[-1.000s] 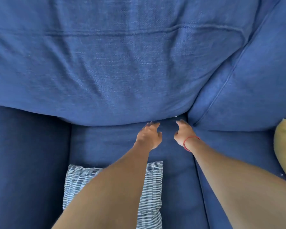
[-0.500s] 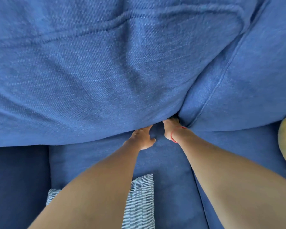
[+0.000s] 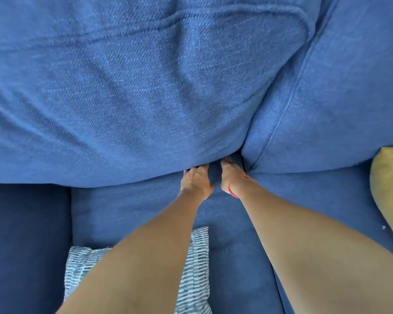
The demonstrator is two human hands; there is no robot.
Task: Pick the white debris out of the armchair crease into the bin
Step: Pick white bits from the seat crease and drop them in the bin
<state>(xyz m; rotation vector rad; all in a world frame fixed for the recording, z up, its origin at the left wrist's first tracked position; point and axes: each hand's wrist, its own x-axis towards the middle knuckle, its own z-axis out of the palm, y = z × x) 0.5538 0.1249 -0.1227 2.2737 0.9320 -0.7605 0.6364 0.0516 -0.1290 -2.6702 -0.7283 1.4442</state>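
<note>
Both my hands reach into the crease where the blue back cushion [image 3: 127,105] meets the blue seat cushion [image 3: 127,211]. My left hand [image 3: 196,181] lies knuckles up with its fingertips tucked under the back cushion's lower edge. My right hand [image 3: 230,172], with a red string on the wrist, has its fingers buried in the gap between the back cushion and the right side cushion [image 3: 331,98]. The fingertips of both hands are hidden, so I cannot tell whether they hold anything. No white debris shows in the crease. A tiny white speck [image 3: 383,227] lies on the seat at the right. No bin is in view.
A white-and-teal patterned pillow [image 3: 193,275] lies on the seat under my left forearm. A yellow cushion [image 3: 390,189] sits at the right edge. The dark blue armrest [image 3: 25,245] rises on the left.
My head has leaned closer, so the back cushion fills more of the view. Both hands have pushed forward from the open seat into the crease, and their fingertips are now hidden.
</note>
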